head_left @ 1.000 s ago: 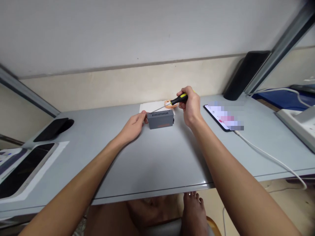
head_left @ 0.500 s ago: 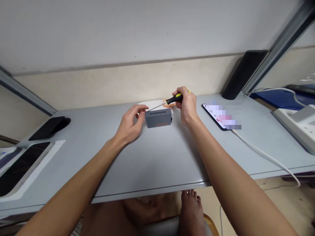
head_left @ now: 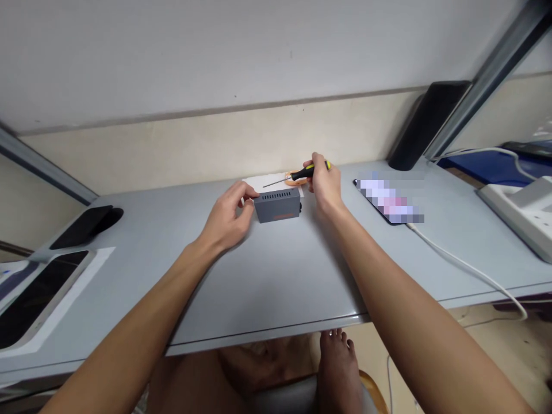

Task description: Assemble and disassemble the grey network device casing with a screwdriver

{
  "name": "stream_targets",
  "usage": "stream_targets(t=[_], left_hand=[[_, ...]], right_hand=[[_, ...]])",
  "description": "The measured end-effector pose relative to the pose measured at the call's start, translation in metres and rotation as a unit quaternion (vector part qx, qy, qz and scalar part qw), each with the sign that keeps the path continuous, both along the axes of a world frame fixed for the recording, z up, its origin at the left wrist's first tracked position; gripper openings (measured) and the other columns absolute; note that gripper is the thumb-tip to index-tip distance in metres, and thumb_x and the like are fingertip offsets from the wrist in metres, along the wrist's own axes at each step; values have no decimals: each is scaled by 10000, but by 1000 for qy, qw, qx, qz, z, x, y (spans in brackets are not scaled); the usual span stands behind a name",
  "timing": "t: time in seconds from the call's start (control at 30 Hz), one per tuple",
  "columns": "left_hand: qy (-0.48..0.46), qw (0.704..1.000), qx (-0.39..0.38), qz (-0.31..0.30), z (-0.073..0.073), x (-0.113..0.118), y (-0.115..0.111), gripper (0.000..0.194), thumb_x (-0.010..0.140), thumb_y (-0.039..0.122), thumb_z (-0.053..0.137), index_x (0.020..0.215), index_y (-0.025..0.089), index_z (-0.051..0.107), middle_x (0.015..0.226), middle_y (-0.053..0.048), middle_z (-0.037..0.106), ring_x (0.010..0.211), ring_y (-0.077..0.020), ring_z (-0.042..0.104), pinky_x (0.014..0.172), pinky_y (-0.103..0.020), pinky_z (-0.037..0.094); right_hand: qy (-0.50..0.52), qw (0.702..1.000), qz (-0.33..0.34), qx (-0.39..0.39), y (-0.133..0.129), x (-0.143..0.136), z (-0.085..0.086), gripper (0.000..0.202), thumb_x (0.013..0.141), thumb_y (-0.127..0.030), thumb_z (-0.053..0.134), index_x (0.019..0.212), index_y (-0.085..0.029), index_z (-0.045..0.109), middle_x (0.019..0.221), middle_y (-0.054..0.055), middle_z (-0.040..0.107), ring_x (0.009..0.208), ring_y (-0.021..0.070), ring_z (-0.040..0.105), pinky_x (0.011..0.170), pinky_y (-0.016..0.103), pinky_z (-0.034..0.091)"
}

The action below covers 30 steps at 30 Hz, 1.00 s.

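One screwdriver, right hand — left hand touching one box.

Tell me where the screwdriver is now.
In the head view, just right of centre, the screwdriver is held in the right hand, pointing left near the grey box.

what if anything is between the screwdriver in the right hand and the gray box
Nothing visible stands between the screwdriver and the gray box; its tip is just above or behind the slotted top. The left hand is at the box's left end.
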State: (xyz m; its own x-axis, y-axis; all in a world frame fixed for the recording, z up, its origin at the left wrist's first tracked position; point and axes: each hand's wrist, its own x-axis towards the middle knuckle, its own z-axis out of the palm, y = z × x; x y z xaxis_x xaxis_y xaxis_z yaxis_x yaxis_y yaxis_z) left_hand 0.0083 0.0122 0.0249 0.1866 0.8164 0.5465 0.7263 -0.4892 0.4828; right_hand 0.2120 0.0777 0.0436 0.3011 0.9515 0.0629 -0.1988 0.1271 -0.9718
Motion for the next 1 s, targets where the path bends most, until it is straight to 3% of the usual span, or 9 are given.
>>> stream_targets(t=[0.13, 0.27, 0.5, 0.77, 1.0], left_hand=[[11, 999, -26, -30, 4, -1, -3, 149, 928, 293, 492, 1032, 236, 584, 1040, -62, 714, 930, -228, 646, 866, -392, 552], [32, 999, -25, -16, 12, -5, -7, 145, 859, 317, 546, 966, 234, 598, 851, -33, 670, 792, -218, 622, 803, -375, 542], [42, 999, -20, 5, 19, -18, -8, 119, 769, 306, 518, 859, 240, 560, 768, -22, 601, 720, -217, 571, 738, -368, 501], [38, 996, -26, 73, 23, -41, -1, 106, 720, 308, 508, 814, 260, 518, 722, -11, 577, 682, -225, 540, 689, -360, 459], [36, 994, -40, 99, 27, -51, -1, 116, 705, 275, 520, 820, 265, 514, 702, 1, 553, 640, -207, 489, 635, -335, 408]], right_hand=[[-9, 998, 54, -9, 0, -3, -9, 362, 992, -490, 620, 781, -198, 656, 756, 1, 680, 706, 118, 639, 735, 252, 482], [-34, 995, 87, 20, 1, -3, -19, 315, 940, -493, 694, 886, -184, 717, 885, 32, 763, 835, 146, 701, 837, 270, 501], [-88, 992, 94, 15, 0, -2, -21, 336, 906, -490, 700, 848, -166, 767, 945, 88, 813, 908, 190, 701, 896, 307, 493], [-84, 992, 94, 21, -1, -1, -20, 397, 847, -575, 701, 791, -191, 784, 1002, 96, 830, 1010, 236, 722, 953, 339, 488], [-94, 990, 103, 30, -2, -2, -20, 340, 867, -519, 668, 776, -206, 764, 1012, 81, 818, 1059, 245, 712, 993, 346, 486]])
